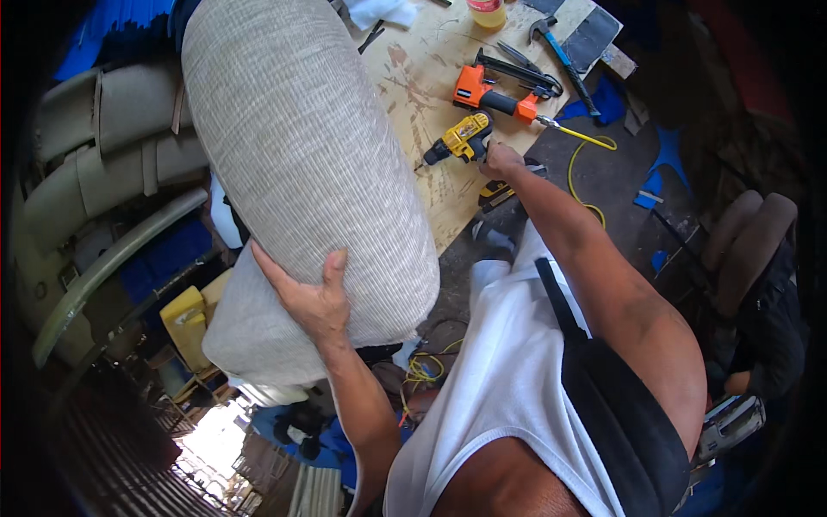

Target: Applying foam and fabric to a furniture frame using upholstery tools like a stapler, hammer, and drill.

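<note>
A large upholstered cushion piece [301, 146] in pale ribbed fabric leans across the left side of a wooden worktable. My left hand [310, 297] rests on its lower end, thumb and fingers spread against the fabric. At the table's near right edge, my right hand [501, 164] is wrapped round the handle of a yellow and black cordless drill [465, 136]. The drill's chuck points left, toward the cushion piece; its battery base shows below my hand. Just beyond the drill lies an orange and black staple gun [495, 95].
The plywood tabletop [405, 73] also bears a blue-handled hammer [564, 60] and a bottle of yellow liquid [488, 12]. A yellow air hose [575, 177] runs from the staple gun down to the floor. Padded furniture parts [129, 112] are stacked at the left. A person [771, 310] is at the right.
</note>
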A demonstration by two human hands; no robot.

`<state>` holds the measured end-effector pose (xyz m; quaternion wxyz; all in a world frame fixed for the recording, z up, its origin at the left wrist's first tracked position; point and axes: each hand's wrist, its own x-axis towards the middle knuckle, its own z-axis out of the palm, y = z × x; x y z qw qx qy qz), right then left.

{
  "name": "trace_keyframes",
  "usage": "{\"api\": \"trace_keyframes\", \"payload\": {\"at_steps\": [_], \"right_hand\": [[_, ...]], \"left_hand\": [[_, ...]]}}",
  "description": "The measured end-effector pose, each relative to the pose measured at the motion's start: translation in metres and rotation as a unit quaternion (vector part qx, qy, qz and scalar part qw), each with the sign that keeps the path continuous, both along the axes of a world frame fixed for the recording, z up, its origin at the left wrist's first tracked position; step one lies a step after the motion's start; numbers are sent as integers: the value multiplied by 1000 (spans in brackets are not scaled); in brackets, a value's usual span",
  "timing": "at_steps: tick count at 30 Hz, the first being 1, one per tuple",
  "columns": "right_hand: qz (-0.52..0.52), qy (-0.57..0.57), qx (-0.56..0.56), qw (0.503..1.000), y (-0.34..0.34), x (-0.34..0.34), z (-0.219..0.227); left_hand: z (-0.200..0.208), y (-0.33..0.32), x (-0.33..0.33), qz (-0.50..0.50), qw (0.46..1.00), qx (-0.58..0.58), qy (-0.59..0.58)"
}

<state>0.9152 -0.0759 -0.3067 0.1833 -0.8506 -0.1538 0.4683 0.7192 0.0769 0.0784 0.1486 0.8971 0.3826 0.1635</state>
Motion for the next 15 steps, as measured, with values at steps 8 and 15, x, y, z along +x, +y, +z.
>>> {"api": "trace_keyframes", "payload": {"at_steps": [8, 15], "right_hand": [[67, 68, 1, 995, -6, 9, 23], [-128, 78, 159, 976, -155, 26, 110]], "left_hand": [[-6, -15, 11, -3, 999, -4, -33], [4, -9, 20, 13, 1000, 8, 6]]}}
